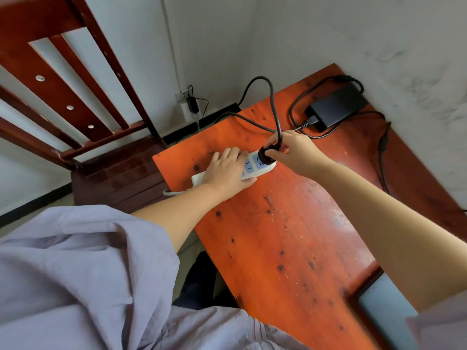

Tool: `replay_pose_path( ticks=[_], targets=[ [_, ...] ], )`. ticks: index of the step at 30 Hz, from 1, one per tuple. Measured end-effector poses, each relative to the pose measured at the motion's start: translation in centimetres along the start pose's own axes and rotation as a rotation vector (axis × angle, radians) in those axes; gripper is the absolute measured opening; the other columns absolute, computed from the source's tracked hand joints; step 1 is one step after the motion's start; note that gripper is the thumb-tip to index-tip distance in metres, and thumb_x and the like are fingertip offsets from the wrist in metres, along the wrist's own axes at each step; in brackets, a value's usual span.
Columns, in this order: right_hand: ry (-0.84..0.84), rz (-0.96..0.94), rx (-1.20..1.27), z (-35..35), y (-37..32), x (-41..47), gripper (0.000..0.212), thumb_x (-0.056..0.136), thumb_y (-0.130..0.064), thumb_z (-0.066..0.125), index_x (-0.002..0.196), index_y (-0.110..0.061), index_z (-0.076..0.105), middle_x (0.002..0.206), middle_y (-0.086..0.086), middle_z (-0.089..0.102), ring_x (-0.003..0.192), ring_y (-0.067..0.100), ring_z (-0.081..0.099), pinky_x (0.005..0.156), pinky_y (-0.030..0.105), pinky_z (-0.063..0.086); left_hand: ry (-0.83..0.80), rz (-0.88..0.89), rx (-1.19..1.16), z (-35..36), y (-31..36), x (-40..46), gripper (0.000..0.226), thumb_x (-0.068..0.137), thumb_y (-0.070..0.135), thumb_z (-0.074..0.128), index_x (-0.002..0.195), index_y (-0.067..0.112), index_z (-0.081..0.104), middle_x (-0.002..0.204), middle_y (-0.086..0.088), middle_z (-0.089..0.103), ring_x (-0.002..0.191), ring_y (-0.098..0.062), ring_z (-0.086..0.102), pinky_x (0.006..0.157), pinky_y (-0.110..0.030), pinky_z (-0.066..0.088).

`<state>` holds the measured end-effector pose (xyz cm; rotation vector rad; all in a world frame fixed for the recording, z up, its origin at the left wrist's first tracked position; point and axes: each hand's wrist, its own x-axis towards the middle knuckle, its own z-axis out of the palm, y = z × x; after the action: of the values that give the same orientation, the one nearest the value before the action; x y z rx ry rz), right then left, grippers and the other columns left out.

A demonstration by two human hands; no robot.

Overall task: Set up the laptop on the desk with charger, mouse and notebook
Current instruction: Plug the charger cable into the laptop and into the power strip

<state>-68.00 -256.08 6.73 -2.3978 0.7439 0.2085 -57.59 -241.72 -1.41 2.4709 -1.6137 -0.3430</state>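
Charger brick (pixel 337 107): black, flat, lying at the desk's (pixel 290 223) far corner near the wall. Its black cable (pixel 271 97) loops upward, then ends in a round plug (pixel 270 149) at a white power strip's (pixel 255 168) end socket.

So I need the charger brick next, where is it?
The charger brick lies at the desk's far right corner by the wall, beyond the right hand.

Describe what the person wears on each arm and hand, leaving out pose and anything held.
Both forearms are bare. The left hand and right hand show no gloves, rings or watch. A loose, wrinkled lavender-grey sleeve covers the left upper arm; similar fabric shows at the right arm's edge.
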Motion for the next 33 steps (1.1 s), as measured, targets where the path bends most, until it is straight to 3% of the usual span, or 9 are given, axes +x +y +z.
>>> replay_pose_path(
  ticks=[3,9,13,15,20,26,33],
  targets=[
    [-0.045,-0.033,-0.077,0.1,-0.5,0.2,0.016,0.091,-0.019,0.056,0.105,-0.014,0.062,0.108,0.005,0.06,0.088,0.015,0.051,0.076,0.022,0.039,-0.009,-0.003,0.006,0.1,0.1,0.0,0.069,0.086,0.056,0.048,0.138,0.012,0.037,0.124,-0.008,0.051,0.115,-0.026,0.045,0.097,-0.038,0.035],
    [-0.119,-0.003,-0.119,-0.2,-1.6,0.7,0.015,0.091,-0.018,0.056,0.101,-0.009,0.061,0.102,0.01,0.067,0.091,0.025,0.062,0.079,0.034,0.052,-0.006,-0.007,0.015,0.0,0.1,0.0,0.069,0.085,0.056,0.049,0.137,0.011,0.038,0.124,-0.009,0.051,0.115,-0.026,0.046,0.097,-0.039,0.034],
    [-0.145,0.015,-0.111,-0.5,-2.0,1.1,0.014,0.092,-0.017,0.054,0.102,-0.008,0.059,0.096,0.008,0.066,0.068,0.015,0.057,0.063,0.024,0.048,-0.003,-0.001,0.038,0.0,0.2,-0.1,0.069,0.086,0.056,0.048,0.137,0.011,0.038,0.124,-0.01,0.051,0.115,-0.027,0.046,0.097,-0.039,0.035],
    [-0.131,0.026,-0.072,-0.5,-2.2,1.2,0.014,0.093,-0.017,0.053,0.103,-0.008,0.058,0.095,0.009,0.065,0.065,0.013,0.056,0.062,0.024,0.049,-0.004,-0.002,0.038,0.0,0.2,-0.1,0.069,0.086,0.056,0.048,0.137,0.011,0.038,0.124,-0.01,0.051,0.115,-0.027,0.046,0.097,-0.039,0.035],
    [-0.03,-0.017,-0.074,1.0,-1.2,0.0,0.014,0.092,-0.015,0.054,0.103,-0.008,0.057,0.105,0.009,0.06,0.083,0.018,0.051,0.073,0.027,0.042,-0.001,0.001,0.011,0.1,0.0,0.0,0.067,0.086,0.055,0.049,0.136,0.011,0.039,0.124,-0.009,0.051,0.115,-0.027,0.045,0.097,-0.04,0.034],
    [-0.044,0.006,-0.005,0.5,-1.5,0.6,0.014,0.093,-0.015,0.052,0.104,-0.008,0.057,0.1,0.004,0.06,0.074,0.015,0.053,0.063,0.021,0.044,0.02,0.007,0.014,0.0,0.0,-0.1,0.065,0.085,0.055,0.05,0.133,0.011,0.043,0.12,-0.01,0.052,0.113,-0.027,0.046,0.095,-0.039,0.035],
    [-0.007,-0.03,-0.043,1.4,-0.8,0.0,0.014,0.092,-0.016,0.053,0.105,-0.009,0.055,0.104,0.005,0.056,0.086,0.016,0.049,0.077,0.027,0.043,0.01,0.011,0.004,0.1,0.1,0.0,0.065,0.085,0.055,0.05,0.133,0.012,0.042,0.123,-0.008,0.051,0.115,-0.026,0.046,0.098,-0.04,0.034]
  ],
)
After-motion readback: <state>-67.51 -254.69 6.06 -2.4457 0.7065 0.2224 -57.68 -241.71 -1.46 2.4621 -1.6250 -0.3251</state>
